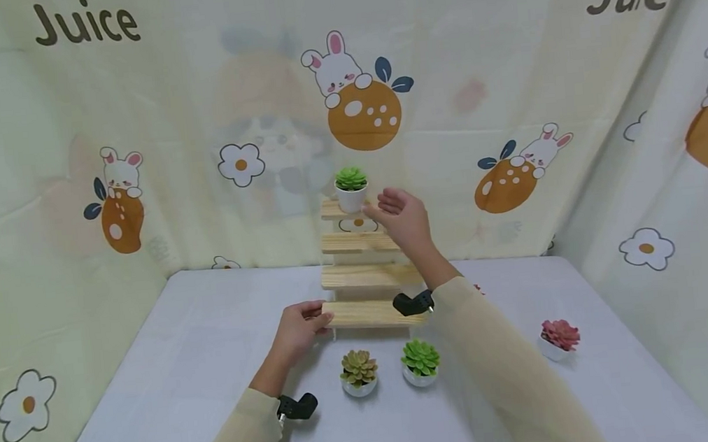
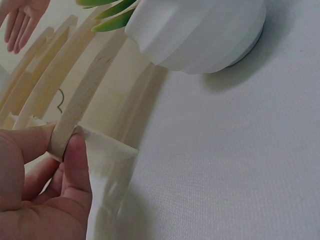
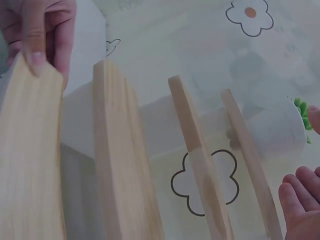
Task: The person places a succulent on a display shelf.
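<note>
"Wooden stand point(image 1: 368, 274) with four steps! Who's holding it?"

"The left hand point(image 1: 300, 329). It pinches the left end of the stand's lowest step, thumb on top and fingers under."

"And the right hand point(image 1: 406, 218)?"

"Up by the stand's top step, with its fingers loose and open. It's just beside the green potted plant point(image 1: 351, 192), which sits upright on that step. I can't tell if the thumb touches the pot."

"Any more plants?"

"A brownish plant point(image 1: 359, 373) and a second green plant point(image 1: 420, 362) sit in front of the stand. A red plant point(image 1: 559, 339) is off to the stand's right, on the white table point(image 1: 212, 338)."
</note>
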Motion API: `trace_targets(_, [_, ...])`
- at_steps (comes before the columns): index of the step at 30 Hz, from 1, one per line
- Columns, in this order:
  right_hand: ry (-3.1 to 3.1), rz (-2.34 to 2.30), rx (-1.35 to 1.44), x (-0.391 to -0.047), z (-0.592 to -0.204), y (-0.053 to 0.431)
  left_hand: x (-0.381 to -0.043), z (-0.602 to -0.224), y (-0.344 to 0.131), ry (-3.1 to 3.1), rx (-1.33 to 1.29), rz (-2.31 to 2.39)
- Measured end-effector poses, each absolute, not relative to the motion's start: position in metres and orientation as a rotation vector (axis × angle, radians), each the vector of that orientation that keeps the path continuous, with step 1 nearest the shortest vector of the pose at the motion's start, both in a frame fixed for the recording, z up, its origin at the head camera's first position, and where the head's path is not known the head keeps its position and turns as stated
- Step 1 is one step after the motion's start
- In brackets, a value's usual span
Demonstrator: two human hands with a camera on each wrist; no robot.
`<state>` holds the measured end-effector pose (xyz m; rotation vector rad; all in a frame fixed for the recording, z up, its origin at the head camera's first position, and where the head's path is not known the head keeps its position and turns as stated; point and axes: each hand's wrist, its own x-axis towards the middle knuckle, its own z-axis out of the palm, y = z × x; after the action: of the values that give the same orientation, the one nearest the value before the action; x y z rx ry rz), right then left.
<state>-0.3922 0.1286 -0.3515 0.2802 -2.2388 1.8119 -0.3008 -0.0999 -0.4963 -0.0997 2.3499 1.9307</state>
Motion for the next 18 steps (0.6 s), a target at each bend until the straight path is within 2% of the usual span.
trace_targets(7, [-2.205, 1.861, 0.351, -0.366, -0.366, 0.152, -0.301, -0.499, -0.102, 2.361, -0.094, 1.924])
trace_targets(18, [-2.188, 1.891, 0.268, -0.321, -0.409, 0.192, -0.304, -0.5, -0.102, 2.345, -0.103, 1.938])
